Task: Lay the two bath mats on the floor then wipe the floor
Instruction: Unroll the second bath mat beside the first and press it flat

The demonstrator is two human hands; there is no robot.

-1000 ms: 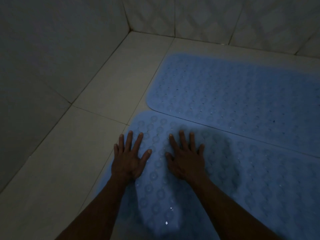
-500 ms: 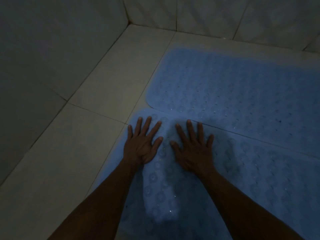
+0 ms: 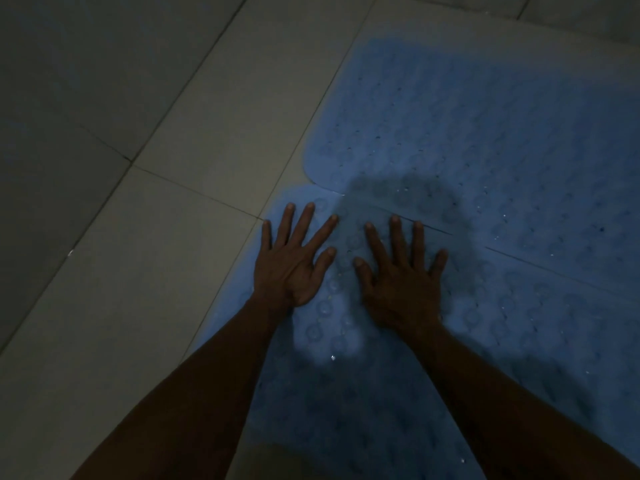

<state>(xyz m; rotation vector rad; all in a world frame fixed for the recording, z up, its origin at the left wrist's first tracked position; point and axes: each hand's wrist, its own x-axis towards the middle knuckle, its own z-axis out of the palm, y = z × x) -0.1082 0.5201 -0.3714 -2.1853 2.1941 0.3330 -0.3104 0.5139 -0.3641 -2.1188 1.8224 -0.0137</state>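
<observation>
On the tiled floor [image 3: 145, 278], the left hand [image 3: 289, 265] and right hand [image 3: 401, 282] press flat, fingers spread and gripping nothing, on the near blue mat [image 3: 519, 341] (dim light); the second mat [image 3: 485, 133] lies at one o'clock, edges touching.

No writing, label, brand mark, number or sign can be read anywhere in this dim view. The two pale blue rubber bath mats [image 3: 485, 150] carry only a moulded pattern of round suction-cup rings and small holes, with no lettering among them. The pale square floor tiles [image 3: 145, 289] to the left of the mats are plain, crossed only by grout lines.
</observation>
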